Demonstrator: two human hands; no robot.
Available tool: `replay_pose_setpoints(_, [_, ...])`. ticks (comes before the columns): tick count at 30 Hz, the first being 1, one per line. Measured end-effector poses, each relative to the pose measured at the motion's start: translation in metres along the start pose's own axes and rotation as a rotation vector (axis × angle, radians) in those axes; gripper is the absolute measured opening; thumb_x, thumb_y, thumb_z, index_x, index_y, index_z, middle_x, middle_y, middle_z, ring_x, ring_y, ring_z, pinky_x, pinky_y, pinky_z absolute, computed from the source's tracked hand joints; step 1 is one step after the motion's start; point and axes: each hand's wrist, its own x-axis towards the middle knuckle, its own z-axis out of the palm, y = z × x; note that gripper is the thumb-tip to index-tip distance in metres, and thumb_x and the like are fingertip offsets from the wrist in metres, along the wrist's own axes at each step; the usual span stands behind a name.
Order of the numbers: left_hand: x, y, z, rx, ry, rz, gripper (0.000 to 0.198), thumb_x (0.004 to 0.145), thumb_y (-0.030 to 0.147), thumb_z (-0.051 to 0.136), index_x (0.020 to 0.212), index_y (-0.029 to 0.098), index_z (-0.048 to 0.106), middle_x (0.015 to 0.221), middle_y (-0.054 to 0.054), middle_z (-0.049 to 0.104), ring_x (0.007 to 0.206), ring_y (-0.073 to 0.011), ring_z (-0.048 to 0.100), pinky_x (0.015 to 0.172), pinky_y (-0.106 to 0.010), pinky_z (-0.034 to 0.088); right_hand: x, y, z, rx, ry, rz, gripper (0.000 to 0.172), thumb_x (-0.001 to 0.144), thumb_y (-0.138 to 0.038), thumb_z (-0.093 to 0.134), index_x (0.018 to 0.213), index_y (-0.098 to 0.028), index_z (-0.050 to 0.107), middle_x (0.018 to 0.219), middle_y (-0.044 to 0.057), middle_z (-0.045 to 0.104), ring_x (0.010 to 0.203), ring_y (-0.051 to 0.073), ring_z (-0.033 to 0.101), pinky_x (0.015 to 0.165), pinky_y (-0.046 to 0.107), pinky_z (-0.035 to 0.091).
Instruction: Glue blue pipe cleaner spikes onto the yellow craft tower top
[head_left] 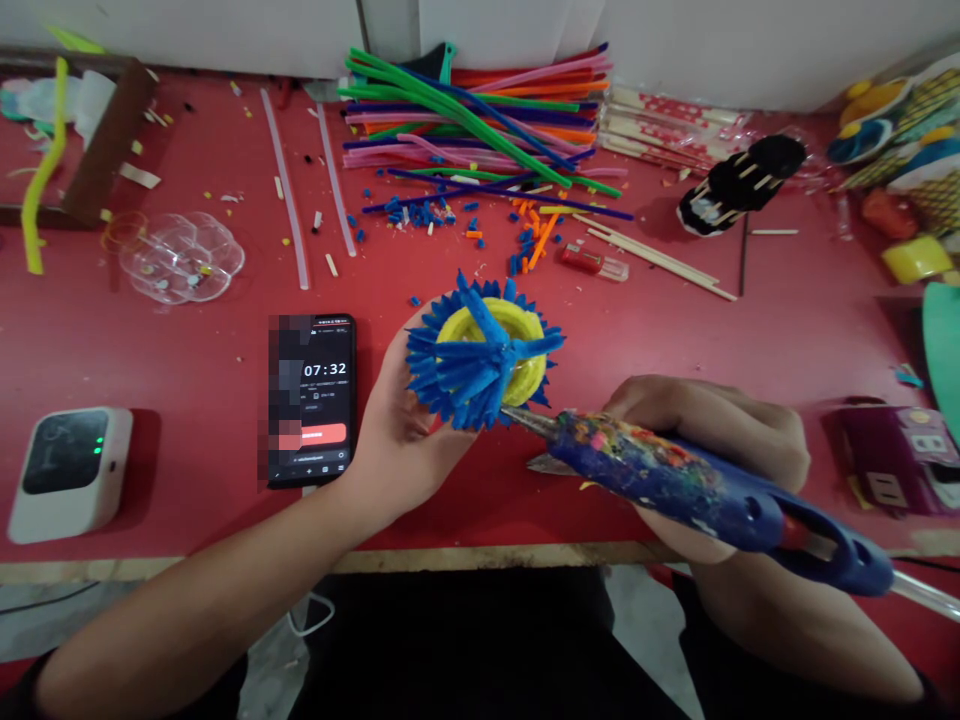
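Note:
Wrapped round the craft piece from its left side is my left hand (409, 420), closed on it. This craft piece (480, 365) has a spiky blue fringe, a yellow ring and blue fuzzy strips meeting in a raised point. My right hand (690, 430) grips a blue hot glue gun (652, 480), its body smeared with dried colours. A clear glue stick (930, 597) sticks out of the gun's rear. The metal nozzle (525, 418) touches or nearly touches the blue strips' lower edge. Below it shows another pointed grey metal tip (549, 464); its other end is hidden.
Behind lie colourful pipe cleaners (480, 120), blue and orange clippings (420, 213), wooden sticks (660, 258) and a red sharpener (592, 262). A phone (313, 400), a white device (71, 475) and a clear flower-shaped tray (182, 257) stand left. A black figure (742, 185) and a purple item (896, 455) are right.

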Motion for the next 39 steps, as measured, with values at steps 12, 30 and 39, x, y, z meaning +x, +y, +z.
replay_pose_setpoints(12, [-0.003,-0.005,-0.001,-0.056,-0.027,-0.002,0.062,0.079,0.026,0.092,0.134,0.031,0.066,0.137,-0.008,0.071,0.13,-0.0298,0.071,0.112,-0.043,0.06,-0.007,0.016,0.003,0.037,0.146,-0.048,0.029,0.099,-0.053,0.058,0.089,-0.027,0.066,0.07,0.002,0.067,0.061,0.022,0.069,0.054,0.036,0.055])
replay_pose_setpoints(30, [-0.004,-0.007,-0.004,0.084,-0.021,0.05,0.061,0.083,0.029,0.089,0.138,0.033,0.061,0.135,-0.006,0.074,0.126,-0.0281,0.073,0.107,-0.041,0.063,-0.001,-0.003,0.007,-0.045,0.202,0.144,0.022,0.089,-0.044,0.062,0.075,-0.029,0.054,0.064,-0.002,0.06,0.051,0.018,0.058,0.051,0.034,0.049])
replay_pose_setpoints(39, [-0.003,0.002,0.002,0.063,0.076,-0.017,0.063,0.073,0.024,0.095,0.128,0.034,0.068,0.125,-0.002,0.077,0.121,-0.0298,0.075,0.102,-0.044,0.065,0.002,0.001,0.007,-0.122,0.211,0.038,0.011,0.082,-0.029,0.063,0.075,-0.029,0.054,0.059,-0.004,0.057,0.047,0.017,0.055,0.045,0.032,0.045])
